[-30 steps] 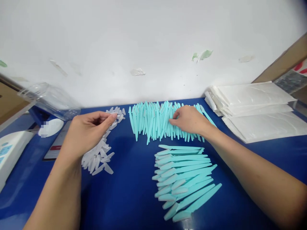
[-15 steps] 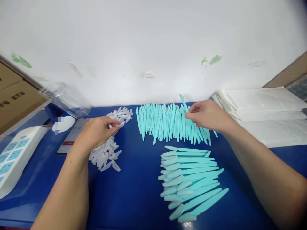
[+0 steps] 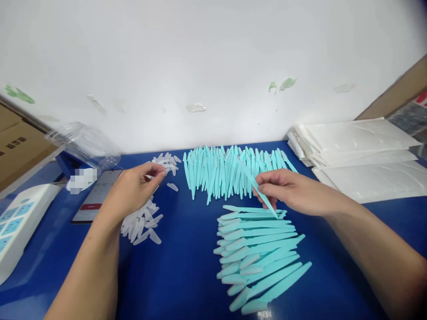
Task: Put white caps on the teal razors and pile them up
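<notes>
My right hand (image 3: 271, 189) pinches a turquoise eyebrow razor (image 3: 248, 173), held aslant with its head up and to the left. Beneath and behind it, a row of eyebrow razors (image 3: 213, 173) lies side by side along the wall. Nearer me is a second stack of razors (image 3: 260, 240), lying crosswise with heads to the left. My left hand (image 3: 151, 178) is closed in a pinch over the translucent blade caps (image 3: 142, 220); a pale bit of cap shows at its fingertips. One loose cap (image 3: 172, 187) lies just right of that hand, which partly hides the pile.
At the left are a white power strip (image 3: 26, 222), a phone (image 3: 90, 206), a white oval object (image 3: 82, 180) and a clear plastic jar (image 3: 83, 144) on its side. White plastic packets (image 3: 360, 138) are stacked at the right. A white wall (image 3: 207, 66) closes off the back.
My right hand has come down toward me with the razor, lifting it off the row and tilting it. My left hand's fingers have closed together, and a cap now lies apart from the pile.
</notes>
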`<state>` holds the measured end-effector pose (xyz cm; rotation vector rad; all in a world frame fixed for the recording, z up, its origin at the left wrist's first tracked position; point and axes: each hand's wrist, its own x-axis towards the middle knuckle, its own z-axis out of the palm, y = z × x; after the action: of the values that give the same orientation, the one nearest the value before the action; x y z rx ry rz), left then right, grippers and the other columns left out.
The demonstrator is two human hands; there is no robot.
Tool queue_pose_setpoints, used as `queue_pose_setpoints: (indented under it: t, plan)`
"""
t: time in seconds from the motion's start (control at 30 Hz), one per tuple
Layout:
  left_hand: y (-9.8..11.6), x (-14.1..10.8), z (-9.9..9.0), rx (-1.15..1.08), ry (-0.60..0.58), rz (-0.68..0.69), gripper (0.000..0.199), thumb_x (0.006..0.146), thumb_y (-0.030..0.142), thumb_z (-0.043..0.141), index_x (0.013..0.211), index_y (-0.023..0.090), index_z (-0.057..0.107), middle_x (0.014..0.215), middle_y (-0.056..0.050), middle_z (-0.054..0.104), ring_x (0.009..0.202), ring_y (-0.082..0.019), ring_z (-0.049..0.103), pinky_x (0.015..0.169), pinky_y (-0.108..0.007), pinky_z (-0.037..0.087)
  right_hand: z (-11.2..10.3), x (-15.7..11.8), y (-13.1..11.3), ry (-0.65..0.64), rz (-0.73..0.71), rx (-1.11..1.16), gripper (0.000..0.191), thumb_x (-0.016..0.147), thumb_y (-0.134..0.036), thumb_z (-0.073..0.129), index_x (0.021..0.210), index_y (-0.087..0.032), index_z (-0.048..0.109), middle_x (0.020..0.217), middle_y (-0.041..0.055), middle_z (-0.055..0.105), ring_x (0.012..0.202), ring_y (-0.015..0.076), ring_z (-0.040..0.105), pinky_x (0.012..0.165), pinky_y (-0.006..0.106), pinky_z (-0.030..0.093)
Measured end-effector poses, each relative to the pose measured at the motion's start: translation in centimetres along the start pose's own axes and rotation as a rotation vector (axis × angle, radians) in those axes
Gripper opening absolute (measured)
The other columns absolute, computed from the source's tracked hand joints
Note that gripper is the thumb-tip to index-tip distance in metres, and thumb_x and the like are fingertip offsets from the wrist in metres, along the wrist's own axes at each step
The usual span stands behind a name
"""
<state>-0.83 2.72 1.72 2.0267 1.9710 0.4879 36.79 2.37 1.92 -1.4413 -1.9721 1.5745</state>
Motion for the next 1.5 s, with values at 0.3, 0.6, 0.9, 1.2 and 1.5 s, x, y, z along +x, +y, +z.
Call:
queue_pose_setpoints:
  t: [0.3,0.6,0.9,1.2,1.5]
  plan:
    - [6.1,-1.9,3.0,-0.789,-0.349,-0.002,0.026,0.094,0.046,0.080,0.100,0.021,0.084,0.083,-0.003,0.080,0.074,-0.014,0.071,0.067,-0.021,0.059,1.3,-0.7,-0.3,-0.096,-0.063,-0.086,0.025,0.103,-0.042,0.056,0.087,-0.024,0.061,0.072,-0.0047,0.042,0.062,0.0136,0.037,0.058,0.030,0.031]
    - [6.4,-2.1,3.5,-0.866,-0.441,-0.057,0.022,0.093,0.043,0.083,0.099,0.022,0.086,0.082,-0.002,0.082,0.075,-0.014,0.075,0.064,-0.019,0.060,1.3,-0.5,0.1,-0.063,-0.048,-0.041,0.029,0.102,-0.040,0.059,0.079,-0.024,0.052,0.072,-0.0059,0.037,0.061,0.0130,0.032,0.057,0.029,0.028]
    - [6.5,-2.5,3.7,-0.772,-0.385,-0.025,0.026,0.093,0.047,0.081,0.100,0.023,0.087,0.085,-0.004,0.084,0.079,-0.018,0.079,0.066,-0.024,0.065,1.3,-0.6,-0.1,-0.082,-0.042,-0.065,0.026,0.102,-0.041,0.058,0.083,-0.024,0.059,0.070,-0.0060,0.039,0.059,0.0123,0.033,0.055,0.028,0.027]
    - [6.7,-2.6,3.6,-0.766,-0.395,-0.016,0.027,0.091,0.049,0.083,0.099,0.024,0.087,0.083,-0.004,0.084,0.077,-0.019,0.079,0.066,-0.024,0.066,1.4,-0.8,-0.3,-0.078,-0.048,-0.076,0.028,0.102,-0.044,0.058,0.085,-0.023,0.062,0.069,-0.0060,0.039,0.057,0.0118,0.033,0.051,0.027,0.029]
    - [6.4,-2.5,3.2,-0.761,-0.370,-0.014,0.026,0.089,0.047,0.084,0.097,0.023,0.087,0.083,-0.006,0.084,0.077,-0.020,0.080,0.067,-0.027,0.068,1.1,-1.0,-0.9,-0.063,-0.042,-0.057,0.026,0.101,-0.043,0.059,0.086,-0.023,0.066,0.065,-0.0069,0.035,0.053,0.0112,0.029,0.046,0.026,0.026]
